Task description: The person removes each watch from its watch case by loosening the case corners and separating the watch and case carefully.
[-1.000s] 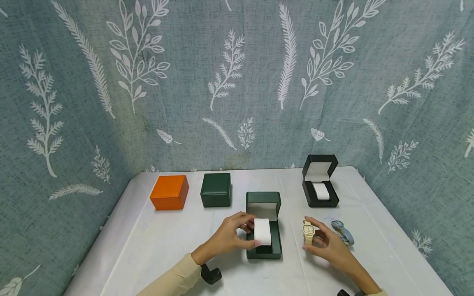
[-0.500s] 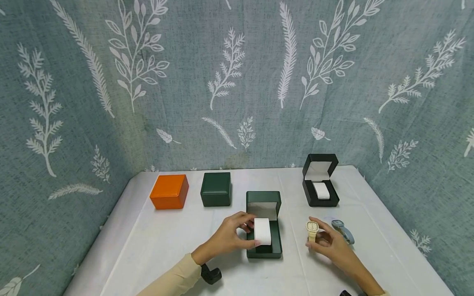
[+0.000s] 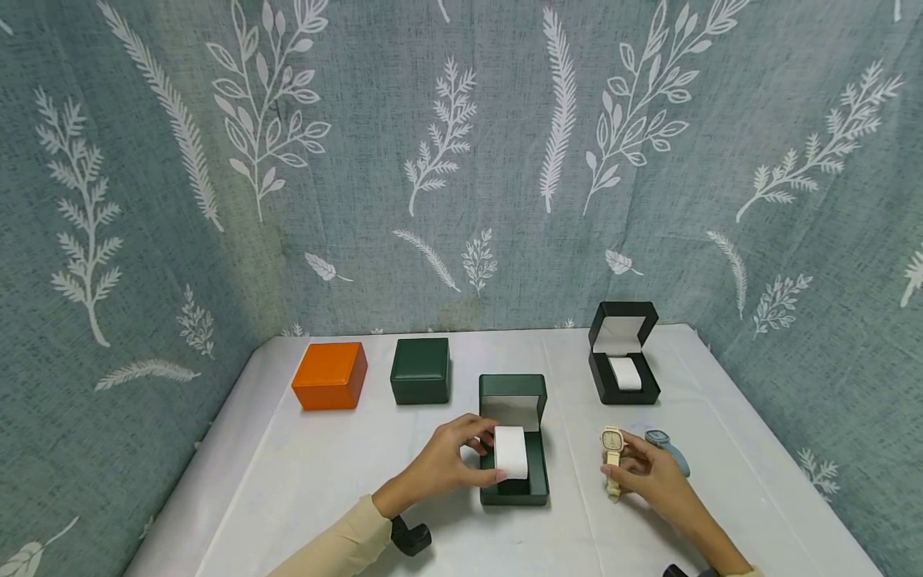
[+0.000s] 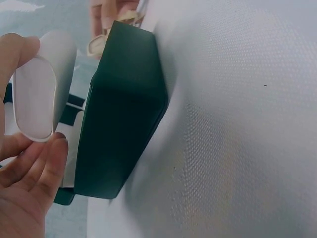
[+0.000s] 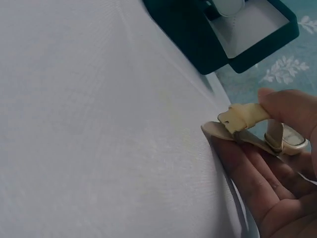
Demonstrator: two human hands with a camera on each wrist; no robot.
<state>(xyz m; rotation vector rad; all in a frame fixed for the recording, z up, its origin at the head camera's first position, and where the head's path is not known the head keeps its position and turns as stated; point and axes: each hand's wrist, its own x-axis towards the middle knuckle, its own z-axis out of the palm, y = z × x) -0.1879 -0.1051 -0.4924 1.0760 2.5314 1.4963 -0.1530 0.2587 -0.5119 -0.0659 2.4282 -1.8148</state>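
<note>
My left hand [image 3: 457, 455] pinches a white watch cushion [image 3: 510, 452] between thumb and fingers, above the base of an open green watch box [image 3: 535, 481]. In the left wrist view the cushion [image 4: 39, 94] stands clear of the box wall [image 4: 119, 124]. To the right, my right hand [image 3: 652, 477] holds a cream wristwatch [image 3: 612, 457] by its strap, its square face upward. The right wrist view shows the strap [image 5: 242, 119] between thumb and fingers with its ends apart. A blue-grey wristwatch [image 3: 669, 450] lies just behind the right hand, partly covered by it.
An open black watch box [image 3: 624, 391] with a white cushion stands at the back right. Closed orange [image 3: 329, 377] and green [image 3: 421, 371] boxes stand at the back left. A patterned curtain [image 3: 461, 160] surrounds the white table [image 3: 288, 497] at the back and sides.
My right hand has drawn slightly right and toward me with the cream wristwatch, whose strap now hangs straighter and longer below the face. The left hand and cushion have stayed put.
</note>
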